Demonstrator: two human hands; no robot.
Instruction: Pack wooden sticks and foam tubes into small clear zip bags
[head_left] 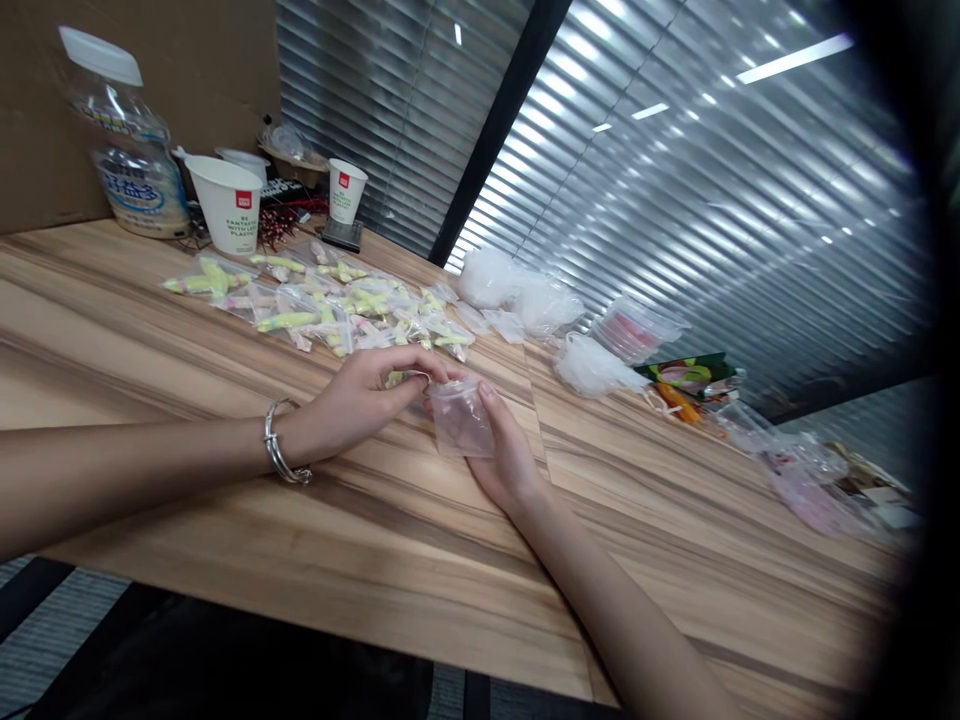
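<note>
My right hand (504, 455) holds a small clear plastic bag (461, 418) upright just above the wooden table (225, 480), fingers wrapped behind it. My left hand (367, 395), with a silver bracelet (281, 457) on the wrist, pinches the bag's top edge at its left corner. Something small and yellowish shows under the left fingertips; I cannot make out what it is. Just beyond both hands lie several small bags of pastel twisted candy (322, 300).
At the back left stand a large plastic jar (124, 150), a white paper cup (229, 200) and a second smaller cup (346, 190). To the right lie heaps of empty clear bags (525, 300), stacked clear lids (637, 330) and snack packets (690, 380).
</note>
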